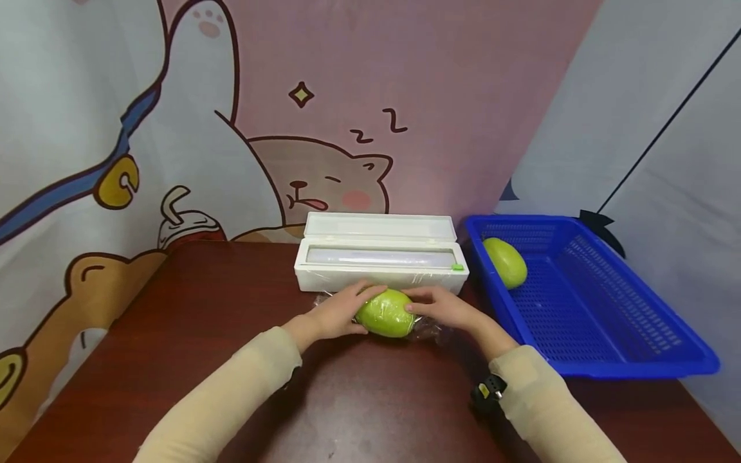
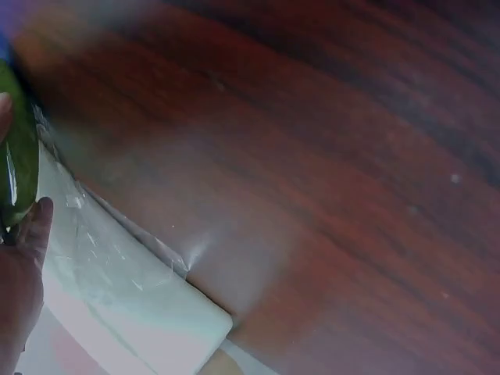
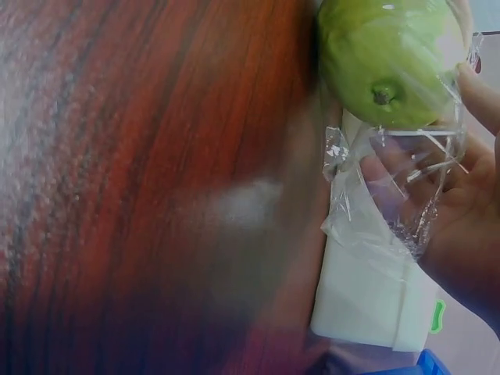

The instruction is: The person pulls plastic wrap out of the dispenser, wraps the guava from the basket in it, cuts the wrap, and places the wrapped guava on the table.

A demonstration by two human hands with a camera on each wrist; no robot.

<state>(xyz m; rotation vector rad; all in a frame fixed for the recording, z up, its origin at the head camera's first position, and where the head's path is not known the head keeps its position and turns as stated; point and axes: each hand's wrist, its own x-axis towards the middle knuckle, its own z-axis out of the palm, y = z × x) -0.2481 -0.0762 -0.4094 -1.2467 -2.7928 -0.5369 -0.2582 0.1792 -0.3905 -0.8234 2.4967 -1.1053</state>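
Note:
A smooth green oval fruit (image 1: pixel 386 313) with clear plastic film over it is held between both hands near the middle of the table. My left hand (image 1: pixel 339 312) grips its left end, thumb below and fingers over the top. At the other end, my right hand (image 1: pixel 444 307) has its thumb and fingers curled against the fruit. The right wrist view shows the stem end of the fruit (image 3: pixel 391 66). Crumpled plastic film (image 3: pixel 391 187) trails from it in front of the right fingers. In the left wrist view, the left hand (image 2: pixel 22 266) sits at the edge.
Right behind the hands stands a white plastic-film box (image 1: pixel 382 281), its lid raised and a roll inside. A green slider (image 1: pixel 457 267) is at its right end. On the right, a blue basket (image 1: pixel 631 372) holds another green fruit (image 1: pixel 506 263). A cartoon-print cloth (image 1: pixel 463 96) backs the table.

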